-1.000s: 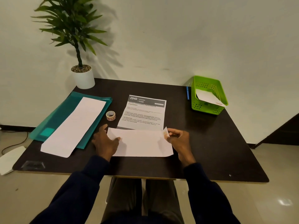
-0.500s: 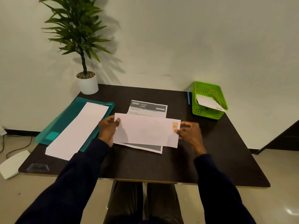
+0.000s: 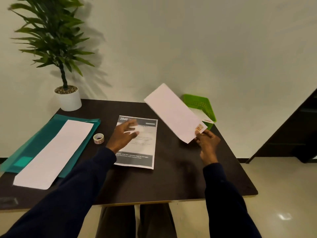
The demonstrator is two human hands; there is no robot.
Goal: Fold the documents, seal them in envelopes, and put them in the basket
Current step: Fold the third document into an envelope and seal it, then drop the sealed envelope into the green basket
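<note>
The document (image 3: 137, 143) on the table (image 3: 180, 177) reads "2940" at its head; the left hand (image 3: 124, 136), blurred, seems spread open over it. The right hand (image 3: 206, 140) pinches a stickered envelope (image 3: 173, 112), raised beside the green basket (image 3: 201, 103), which holds another envelope (image 3: 203, 115).

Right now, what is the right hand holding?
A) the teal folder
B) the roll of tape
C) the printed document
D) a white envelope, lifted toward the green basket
D: the right hand pinches the corner of the white envelope, raised off the table in front of the green basket.
</note>
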